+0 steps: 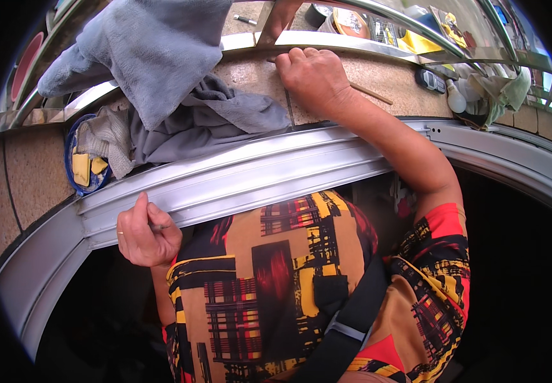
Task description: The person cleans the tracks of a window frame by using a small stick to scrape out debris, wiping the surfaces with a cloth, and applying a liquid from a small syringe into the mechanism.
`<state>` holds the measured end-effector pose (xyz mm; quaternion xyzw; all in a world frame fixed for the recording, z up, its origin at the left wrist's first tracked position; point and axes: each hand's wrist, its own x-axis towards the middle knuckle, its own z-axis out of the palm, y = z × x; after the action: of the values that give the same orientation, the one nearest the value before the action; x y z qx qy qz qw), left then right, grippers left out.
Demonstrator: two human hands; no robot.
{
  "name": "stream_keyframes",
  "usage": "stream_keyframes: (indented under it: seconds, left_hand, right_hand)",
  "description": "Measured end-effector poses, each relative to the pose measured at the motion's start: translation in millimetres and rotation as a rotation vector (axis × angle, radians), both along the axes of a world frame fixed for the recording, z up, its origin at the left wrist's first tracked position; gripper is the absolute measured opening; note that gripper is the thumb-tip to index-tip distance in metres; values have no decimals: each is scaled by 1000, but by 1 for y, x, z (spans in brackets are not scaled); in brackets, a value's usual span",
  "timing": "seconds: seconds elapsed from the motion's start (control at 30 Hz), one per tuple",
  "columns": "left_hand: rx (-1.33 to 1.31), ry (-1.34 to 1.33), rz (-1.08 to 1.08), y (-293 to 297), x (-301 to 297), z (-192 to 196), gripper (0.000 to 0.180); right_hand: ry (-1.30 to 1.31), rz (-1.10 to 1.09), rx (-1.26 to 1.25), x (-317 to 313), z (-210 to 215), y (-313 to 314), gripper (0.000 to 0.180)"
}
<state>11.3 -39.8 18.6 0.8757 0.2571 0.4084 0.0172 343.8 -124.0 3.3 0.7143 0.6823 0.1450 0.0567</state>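
Note:
My right hand is closed in a fist over the speckled tan stone ledge, near the metal railing. A thin brown stick sticks out on the wrist side of that fist, and a short tip shows past the knuckles. At the lower left, my left hand is held by the silver window track, its fingers curled in and the thumb against them. Whatever may be between those fingers is hidden. A grey cloth drapes over the railing and bunches on the ledge between my hands.
A blue bowl on the left holds a beige rag and yellow sponge pieces. At the right lie a dark handset, a white light bulb and a pale green cloth. Metal railing bars run along the far side.

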Motion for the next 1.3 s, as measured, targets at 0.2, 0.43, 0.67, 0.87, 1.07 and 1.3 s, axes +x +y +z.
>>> stream_keyframes:
  seconds: [0.2,0.43,0.67,0.87,1.07,1.3]
  left_hand:
    - [-27,17,6,-3,-1,1,17]
    - [-14,-7,9,-6,-1,-1,16]
    - [-15,2,-4,-4,-1,0,16]
    - [-25,4,-9,-3,-1,1,17]
    - [-30,11,-7,-3,-2,1,18]
    - [-42,21,15,-4,-3,3,18]
  right_hand:
    - [14,138,83,6,9,-13,9]
    - [199,-102,173,39,31,-52,9]
    - [150,-384,-42,98,22,-101,12]
    - [168,-348,10,94,17,-99,9]
    - [282,-136,283,121,36,-116,8]
    - [364,-464,281,127,19,-121,11]
